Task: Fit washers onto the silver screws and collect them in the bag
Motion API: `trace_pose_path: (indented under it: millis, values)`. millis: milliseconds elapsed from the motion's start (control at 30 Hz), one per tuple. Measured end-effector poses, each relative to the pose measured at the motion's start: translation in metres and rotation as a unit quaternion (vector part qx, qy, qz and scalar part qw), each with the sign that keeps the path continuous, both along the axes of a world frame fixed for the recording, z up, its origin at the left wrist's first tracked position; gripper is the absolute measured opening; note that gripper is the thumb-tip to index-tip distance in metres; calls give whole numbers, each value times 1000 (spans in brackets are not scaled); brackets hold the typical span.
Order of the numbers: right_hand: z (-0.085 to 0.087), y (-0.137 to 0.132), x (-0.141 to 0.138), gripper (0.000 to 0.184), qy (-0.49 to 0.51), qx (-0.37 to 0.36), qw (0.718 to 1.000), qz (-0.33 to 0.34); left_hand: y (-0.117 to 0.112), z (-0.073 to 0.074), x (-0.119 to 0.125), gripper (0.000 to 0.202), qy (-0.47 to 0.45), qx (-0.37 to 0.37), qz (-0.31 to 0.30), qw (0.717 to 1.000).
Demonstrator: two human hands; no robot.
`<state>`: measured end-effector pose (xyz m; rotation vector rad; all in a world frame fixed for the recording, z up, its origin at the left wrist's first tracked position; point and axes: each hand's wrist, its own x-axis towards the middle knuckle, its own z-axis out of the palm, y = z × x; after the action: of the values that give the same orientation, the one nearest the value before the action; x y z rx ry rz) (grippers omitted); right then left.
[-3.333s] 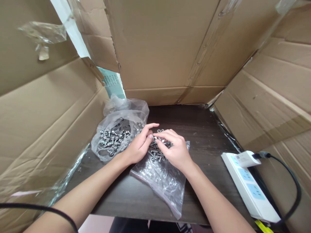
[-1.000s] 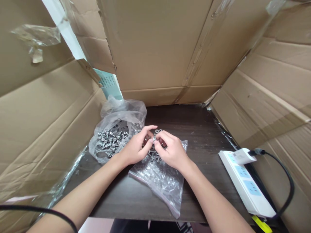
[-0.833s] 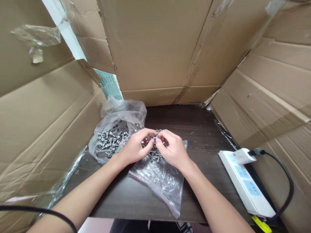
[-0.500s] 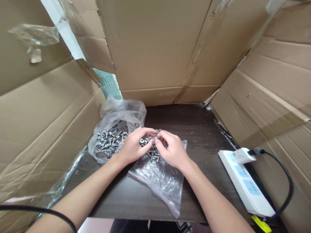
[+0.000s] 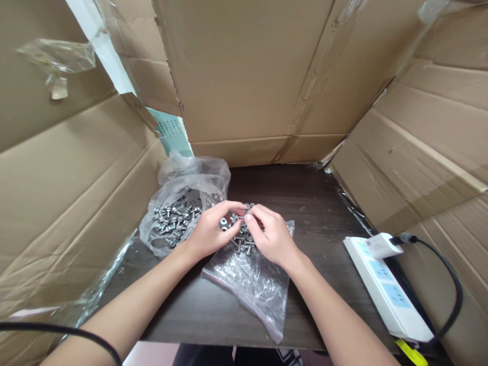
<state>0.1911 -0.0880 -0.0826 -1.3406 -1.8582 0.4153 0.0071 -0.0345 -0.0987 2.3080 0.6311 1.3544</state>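
Note:
Both hands meet over a pile of bolts and washers [image 5: 244,246] lying on a clear zip bag [image 5: 253,284]. A small metal bolt [image 5: 240,217] spans the gap between my fingertips. My left hand [image 5: 211,226] is closed on its left end with thumb and forefinger. My right hand [image 5: 270,231] pinches the other end, where the fingers cover whatever sits on it. Loose washers [image 5: 223,221] show through the curl of the left hand. Left of that hand, an open plastic bag [image 5: 148,231] holds many bolts [image 5: 175,221].
Cardboard walls [image 5: 247,76] enclose the dark wooden table [image 5: 316,284] at the back and sides. A white power strip [image 5: 381,290] with a plugged-in adapter [image 5: 383,246] and black cable [image 5: 453,274] lies on the right. Another black cable [image 5: 68,329] crosses the lower left.
The right thumb and fingers have shifted slightly at the bolt's end, and the metal part visible there before is now covered. The left hand stays nearly still.

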Motion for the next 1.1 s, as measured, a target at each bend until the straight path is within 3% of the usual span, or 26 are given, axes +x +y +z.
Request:
trace_pose_path:
  millis: [67, 167, 567, 767, 967, 1100]
  values:
    - [0, -1, 0, 9, 12, 20, 1000, -1, 0, 0, -1, 23, 0, -3, 8, 1000]
    - [-1, -1, 0, 21, 19, 55, 998, -7, 1, 1, -2, 25, -5, -9, 13, 1000]
    - [4, -2, 0, 17, 83, 143, 986, 33, 1, 0, -1, 26, -13, -22, 17, 1000]
    - [3, -1, 0, 27, 80, 122, 989, -4, 1, 3, -1, 26, -23, -28, 16, 999]
    - [3, 0, 0, 25, 109, 143, 984, 7, 1, 1, -1, 27, -18, -30, 19, 999]
    - [2, 1, 0, 23, 97, 114, 989, -15, 0, 1, 0, 28, -25, -28, 13, 999]
